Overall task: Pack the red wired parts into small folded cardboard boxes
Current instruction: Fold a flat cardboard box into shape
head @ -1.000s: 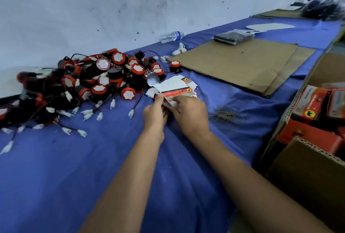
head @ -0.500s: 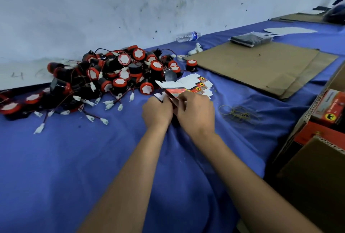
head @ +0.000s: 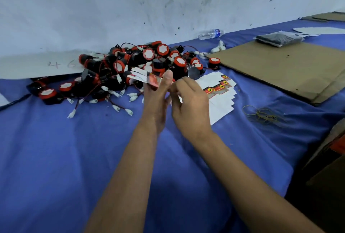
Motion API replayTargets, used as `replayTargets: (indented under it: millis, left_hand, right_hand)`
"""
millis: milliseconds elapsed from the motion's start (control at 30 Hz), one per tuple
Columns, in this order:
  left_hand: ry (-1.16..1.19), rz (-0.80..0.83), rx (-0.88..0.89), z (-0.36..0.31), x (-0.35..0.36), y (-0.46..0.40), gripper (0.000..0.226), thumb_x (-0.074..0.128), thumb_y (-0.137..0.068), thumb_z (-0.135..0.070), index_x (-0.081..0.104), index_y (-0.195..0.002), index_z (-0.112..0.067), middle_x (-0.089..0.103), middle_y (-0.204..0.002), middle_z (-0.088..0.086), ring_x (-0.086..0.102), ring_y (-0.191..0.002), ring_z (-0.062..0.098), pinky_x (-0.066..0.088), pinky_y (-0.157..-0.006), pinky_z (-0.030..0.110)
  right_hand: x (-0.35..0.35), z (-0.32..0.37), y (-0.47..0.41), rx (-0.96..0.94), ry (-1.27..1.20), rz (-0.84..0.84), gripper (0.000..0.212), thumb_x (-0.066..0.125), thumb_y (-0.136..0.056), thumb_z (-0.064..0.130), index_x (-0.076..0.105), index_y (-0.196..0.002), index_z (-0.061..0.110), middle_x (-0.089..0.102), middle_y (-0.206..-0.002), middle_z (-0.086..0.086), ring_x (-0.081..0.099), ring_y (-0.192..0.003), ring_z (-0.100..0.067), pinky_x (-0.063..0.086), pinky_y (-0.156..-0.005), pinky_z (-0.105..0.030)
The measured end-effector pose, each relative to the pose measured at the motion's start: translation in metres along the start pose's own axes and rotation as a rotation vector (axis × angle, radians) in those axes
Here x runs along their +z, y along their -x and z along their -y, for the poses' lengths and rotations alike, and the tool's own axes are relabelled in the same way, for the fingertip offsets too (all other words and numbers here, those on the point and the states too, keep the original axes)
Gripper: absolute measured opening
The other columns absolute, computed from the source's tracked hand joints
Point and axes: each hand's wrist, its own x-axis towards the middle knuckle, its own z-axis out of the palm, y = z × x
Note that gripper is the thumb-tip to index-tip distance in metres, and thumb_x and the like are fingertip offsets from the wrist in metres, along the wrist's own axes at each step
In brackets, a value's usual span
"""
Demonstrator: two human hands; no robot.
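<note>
One flat box blank (head: pixel 147 78) is up off the cloth (head: pixel 56 158), pinched in my left hand (head: pixel 155 102): thumb on the near face, fingers behind. Its long axis runs roughly left-right, white flaps sticking out toward the parts pile (head: pixel 130 68), the glossy red print at my thumb. My right hand (head: pixel 188 105) is beside it, fingers curled in at the blank's near edge; can't tell if it actually grips the card or only touches it.

The pile is the landmark. Blank hangs just in front of its near edge. The stack of remaining blanks (head: pixel 220 98) lies right of the pile, fanned flat, white side up with a red-yellow strip showing. Rubber bands (head: pixel 261 114) sit further right of that; brown cardboard sheet (head: pixel 280 68) behind them.

Parts: short black cylinders with red rims and white faces, thin red/black leads ending in white plastic plugs, tangled. Pile is straight ahead and left, so my left hand is nearer, but it's busy; I'd guess folding first, then the right reaches across for a part. Leads will snag on neighbours.
</note>
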Motion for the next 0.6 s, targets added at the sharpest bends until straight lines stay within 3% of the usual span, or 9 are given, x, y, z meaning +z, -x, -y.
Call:
replayTargets:
  millis: [33, 100, 200, 233, 333, 467, 533, 600]
  left_hand:
    - [0.017, -0.005, 0.046, -0.009, -0.015, 0.003, 0.038, 0.077, -0.084, -0.036, 0.051, -0.105, -0.020, 0.055, -0.077, -0.006, 0.057, -0.071, 0.008, 0.052, -0.064, 0.024]
    - [0.021, -0.001, 0.060, -0.026, -0.049, 0.014, 0.050, 0.087, -0.076, -0.043, 0.050, -0.098, -0.019, 0.048, -0.079, -0.004, 0.051, -0.071, 0.009, 0.050, -0.065, 0.025]
    - [0.047, -0.062, 0.010, -0.045, -0.099, 0.039, 0.108, 0.096, -0.047, -0.066, 0.050, -0.124, -0.007, 0.059, -0.097, 0.005, 0.060, -0.093, 0.019, 0.053, -0.086, 0.035]
    - [0.070, -0.085, -0.011, -0.050, -0.115, 0.048, 0.116, 0.095, -0.042, -0.071, 0.052, -0.126, -0.004, 0.064, -0.104, 0.007, 0.063, -0.101, 0.022, 0.052, -0.093, 0.038]
    - [0.103, -0.100, -0.043, -0.063, -0.154, 0.069, 0.109, 0.088, -0.042, -0.078, 0.067, -0.121, -0.006, 0.074, -0.118, 0.012, 0.071, -0.112, 0.028, 0.059, -0.095, 0.042]
    - [0.085, -0.308, -0.007, -0.070, -0.185, 0.085, 0.102, 0.093, -0.034, -0.075, 0.076, -0.113, -0.012, 0.073, -0.120, 0.013, 0.068, -0.115, 0.031, 0.047, -0.111, 0.052]
    - [-0.031, -0.394, 0.051, -0.074, -0.187, 0.091, 0.127, 0.094, -0.035, -0.074, 0.062, -0.133, 0.000, 0.068, -0.121, 0.015, 0.066, -0.113, 0.030, 0.049, -0.105, 0.050]
    - [-0.230, -0.475, 0.190, -0.075, -0.192, 0.093, 0.126, 0.094, -0.041, -0.072, 0.054, -0.133, 0.004, 0.067, -0.111, 0.010, 0.066, -0.098, 0.021, 0.054, -0.086, 0.042]
  right_hand:
    - [0.011, 0.009, 0.002, -0.009, -0.115, 0.053, 0.009, 0.058, -0.082, -0.009, 0.059, -0.079, -0.001, 0.058, -0.082, -0.010, 0.054, -0.075, -0.032, 0.047, -0.061, -0.049]
    - [0.032, 0.027, 0.007, 0.009, -0.326, 0.148, 0.011, 0.063, -0.082, -0.010, 0.059, -0.078, 0.000, 0.057, -0.082, -0.007, 0.055, -0.075, -0.030, 0.050, -0.062, -0.049]
    - [0.060, 0.050, 0.015, -0.015, -0.494, 0.270, 0.011, 0.074, -0.084, 0.001, 0.063, -0.081, 0.001, 0.062, -0.082, -0.006, 0.059, -0.078, -0.026, 0.054, -0.066, -0.047]
    - [0.069, 0.057, 0.017, -0.020, -0.541, 0.316, 0.014, 0.077, -0.085, 0.010, 0.065, -0.083, 0.003, 0.064, -0.082, -0.003, 0.060, -0.078, -0.023, 0.056, -0.068, -0.045]
    - [0.091, 0.076, 0.021, 0.123, -0.706, 0.404, 0.026, 0.067, -0.094, 0.035, 0.068, -0.086, 0.011, 0.068, -0.081, 0.005, 0.067, -0.079, -0.017, 0.058, -0.069, -0.041]
    - [0.117, 0.075, 0.032, 0.466, -0.890, 0.416, 0.037, 0.049, -0.105, 0.035, 0.067, -0.096, 0.004, 0.069, -0.084, -0.004, 0.068, -0.085, -0.019, 0.062, -0.068, -0.045]
    - [0.124, 0.067, 0.039, 0.559, -0.881, 0.469, 0.037, 0.049, -0.105, 0.036, 0.067, -0.104, 0.004, 0.069, -0.086, -0.006, 0.068, -0.087, -0.015, 0.061, -0.067, -0.045]
    - [0.126, 0.065, 0.043, 0.569, -0.918, 0.500, 0.039, 0.054, -0.100, 0.045, 0.066, -0.112, 0.011, 0.070, -0.095, -0.005, 0.068, -0.095, -0.015, 0.060, -0.066, -0.038]
